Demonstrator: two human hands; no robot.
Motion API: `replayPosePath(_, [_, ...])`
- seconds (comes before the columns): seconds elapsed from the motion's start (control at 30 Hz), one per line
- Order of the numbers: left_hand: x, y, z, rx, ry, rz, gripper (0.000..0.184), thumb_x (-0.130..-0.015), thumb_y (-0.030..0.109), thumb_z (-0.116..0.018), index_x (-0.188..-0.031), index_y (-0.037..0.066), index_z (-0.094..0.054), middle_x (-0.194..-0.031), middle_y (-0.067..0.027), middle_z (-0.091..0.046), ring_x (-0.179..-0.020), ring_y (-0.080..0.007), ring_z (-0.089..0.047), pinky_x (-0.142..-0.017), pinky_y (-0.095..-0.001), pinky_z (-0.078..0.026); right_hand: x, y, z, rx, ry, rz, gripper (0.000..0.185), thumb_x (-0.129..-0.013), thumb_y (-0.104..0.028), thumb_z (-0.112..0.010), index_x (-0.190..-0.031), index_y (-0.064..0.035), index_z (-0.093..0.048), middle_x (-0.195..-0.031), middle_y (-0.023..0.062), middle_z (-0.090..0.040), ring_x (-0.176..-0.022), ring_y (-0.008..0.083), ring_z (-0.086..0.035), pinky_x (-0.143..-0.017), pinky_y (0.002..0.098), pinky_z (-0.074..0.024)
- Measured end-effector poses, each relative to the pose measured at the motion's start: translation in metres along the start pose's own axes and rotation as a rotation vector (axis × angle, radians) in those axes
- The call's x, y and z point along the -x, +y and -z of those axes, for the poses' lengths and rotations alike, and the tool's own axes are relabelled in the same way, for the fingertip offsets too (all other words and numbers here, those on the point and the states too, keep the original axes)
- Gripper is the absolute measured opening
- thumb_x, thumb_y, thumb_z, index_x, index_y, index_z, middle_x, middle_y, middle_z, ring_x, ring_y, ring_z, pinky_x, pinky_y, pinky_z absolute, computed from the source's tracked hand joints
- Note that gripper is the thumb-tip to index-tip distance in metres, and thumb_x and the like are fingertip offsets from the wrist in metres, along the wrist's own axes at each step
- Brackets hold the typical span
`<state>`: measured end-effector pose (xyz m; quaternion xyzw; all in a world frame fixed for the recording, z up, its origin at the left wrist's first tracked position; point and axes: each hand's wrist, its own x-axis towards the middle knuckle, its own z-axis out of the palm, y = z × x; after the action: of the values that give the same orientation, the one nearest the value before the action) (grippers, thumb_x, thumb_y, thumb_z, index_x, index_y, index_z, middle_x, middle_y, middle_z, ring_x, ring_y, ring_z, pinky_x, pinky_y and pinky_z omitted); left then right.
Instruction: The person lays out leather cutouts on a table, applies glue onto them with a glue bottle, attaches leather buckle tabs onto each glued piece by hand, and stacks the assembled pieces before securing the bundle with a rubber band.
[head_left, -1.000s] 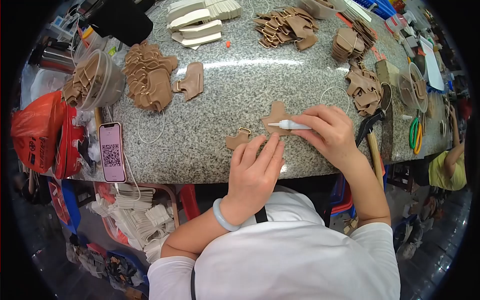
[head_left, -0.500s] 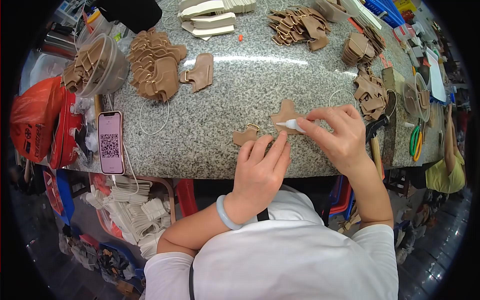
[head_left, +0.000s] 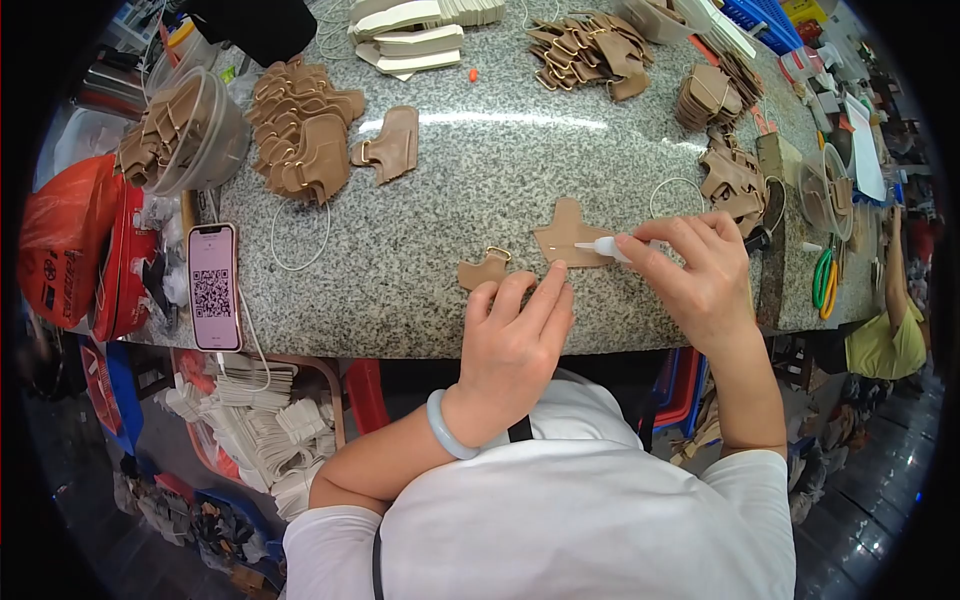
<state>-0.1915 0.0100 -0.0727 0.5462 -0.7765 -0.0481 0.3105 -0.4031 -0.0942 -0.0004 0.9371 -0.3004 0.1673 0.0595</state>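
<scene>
My right hand [head_left: 693, 275] pinches a small white glue bottle [head_left: 612, 249], its thin nozzle pointing left over a tan leather piece [head_left: 568, 222]. That piece lies flat on the speckled stone table, with a thin line of glue across it. Fingers spread, my left hand [head_left: 515, 345] rests palm down, its index fingertip at the lower left edge of the leather. Just beyond its other fingers lies a smaller tan leather tab [head_left: 484, 270] with a gold metal ring, partly covered by the fingertips.
Stacked leather pieces with rings [head_left: 305, 140] and one separate piece [head_left: 393, 143] lie at the back left. A phone [head_left: 215, 290] showing a QR code is at left, near a clear tub [head_left: 222, 150]. More leather piles [head_left: 600, 55] are behind. Another person's yellow-green shirt [head_left: 888, 345] shows far right.
The bottle's nozzle has moved right across the leather piece, and a line of glue now shows to its left. My left hand keeps its place on the leather.
</scene>
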Motion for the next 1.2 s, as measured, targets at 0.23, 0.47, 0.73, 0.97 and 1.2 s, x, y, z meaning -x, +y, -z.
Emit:
replayPosePath(0.23, [0.0, 0.0, 0.004, 0.014, 0.016, -0.006, 0.035, -0.084, 0.013, -0.082, -0.118, 0.004, -0.077, -0.134, -0.0067, -0.072, -0.112, -0.0248, -0.061, -0.096, -0.0409, -0.044, -0.019, -0.002, -0.036, -0.473, 0.238, -0.263, 0.028, -0.082, -0.015, -0.088, -0.108, -0.0104, -0.082, -0.097, 0.0021, -0.077, -0.078, 0.0177, -0.07, -0.073, 0.0323, -0.0486])
replayPosePath(0.47, [0.002, -0.03, 0.036, 0.005, 0.121, 0.152, 0.038, -0.083, 0.009, -0.084, -0.12, 0.008, -0.077, -0.134, -0.0051, -0.072, -0.106, -0.0281, -0.062, -0.095, -0.0411, -0.048, -0.085, 0.004, -0.086, -1.416, -0.042, -0.666, 0.031, -0.092, -0.009, -0.084, -0.118, 0.0008, -0.07, -0.105, 0.0049, -0.077, -0.096, 0.01, -0.072, -0.084, 0.0262, -0.058])
replayPosePath(0.73, [0.002, -0.06, 0.045, 0.221, 0.06, 0.197, 0.016, -0.083, -0.001, -0.082, -0.096, 0.003, -0.072, -0.104, -0.0079, -0.072, -0.098, -0.0276, -0.064, -0.085, -0.037, -0.053, -0.106, 0.027, -0.119, -0.675, -0.032, -0.243, 0.037, -0.08, -0.021, -0.09, -0.113, -0.0117, -0.076, -0.127, 0.0006, -0.073, -0.125, 0.0287, -0.059, -0.11, 0.0432, -0.0456])
replayPosePath(0.97, [0.005, -0.051, 0.036, 0.874, 0.102, 0.515, 0.014, -0.089, -0.009, -0.078, -0.093, 0.001, -0.069, -0.101, -0.008, -0.071, -0.09, -0.0136, -0.071, -0.078, -0.0259, -0.06, -0.064, 0.004, -0.052, -0.711, 0.056, -0.366, 0.035, -0.081, -0.024, -0.091, -0.108, -0.0061, -0.079, -0.108, 0.0062, -0.074, -0.094, 0.0205, -0.066, -0.082, 0.0353, -0.053])
replayPosePath(1.2, [-0.006, -0.021, 0.021, 1.255, -0.039, 0.597, 0.018, -0.087, -0.014, -0.078, -0.093, -0.001, -0.067, -0.106, -0.0102, -0.071, -0.1, -0.0162, -0.07, -0.09, -0.0308, -0.059, 0.005, -0.03, -0.017, -1.09, -0.282, -0.691, 0.011, -0.088, -0.006, -0.087, -0.093, 0.0006, -0.079, -0.087, 0.005, -0.073, -0.073, 0.0102, -0.065, -0.063, 0.0256, -0.049])
